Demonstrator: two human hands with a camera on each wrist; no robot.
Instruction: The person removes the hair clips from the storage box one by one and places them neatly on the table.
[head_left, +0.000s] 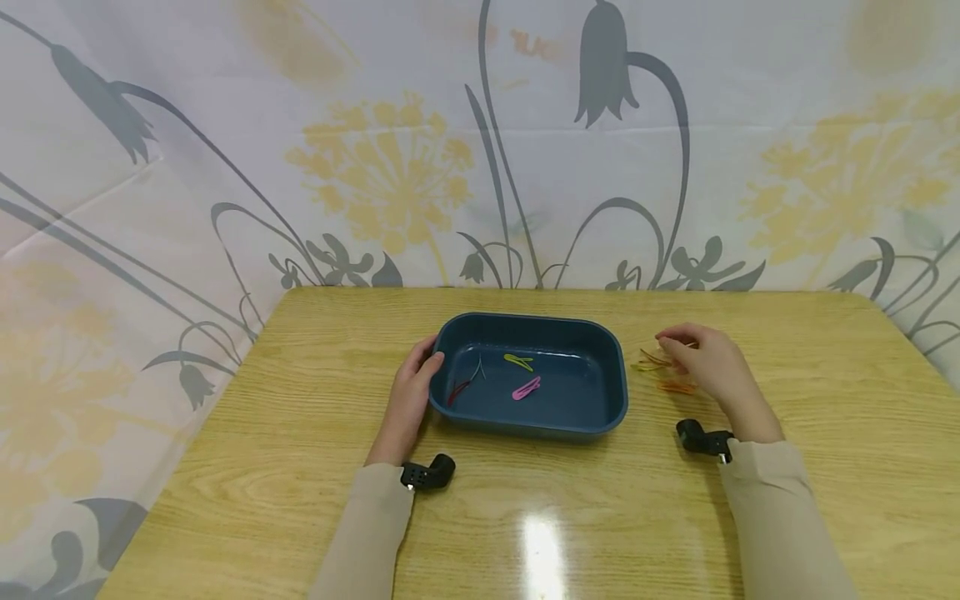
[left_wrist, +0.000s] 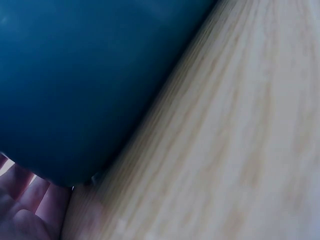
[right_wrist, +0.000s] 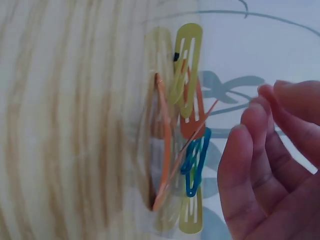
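A dark blue rectangular tray (head_left: 528,423) rests on the wooden table. My left hand (head_left: 408,390) grips its left end, thumb at the rim; the left wrist view shows fingers against the lower tray wall (left_wrist: 85,90). Inside lie a yellow snap hair clip (head_left: 517,361), a pink one (head_left: 527,388), a teal one (head_left: 478,368) and a dark red one (head_left: 457,392). Right of the tray, my right hand (head_left: 705,362) is beside a loose group with an orange clip (head_left: 677,387), a yellow clip (right_wrist: 190,55) and a teal clip (right_wrist: 196,165). Its fingers are loosely bent, with no clip visible between them.
The wooden table (head_left: 300,433) extends around the tray and below both arms. A white sheet with printed flowers (head_left: 465,167) hangs behind the table's far edge. A black wrist camera (head_left: 429,472) is on the left wrist, another (head_left: 703,437) on the right.
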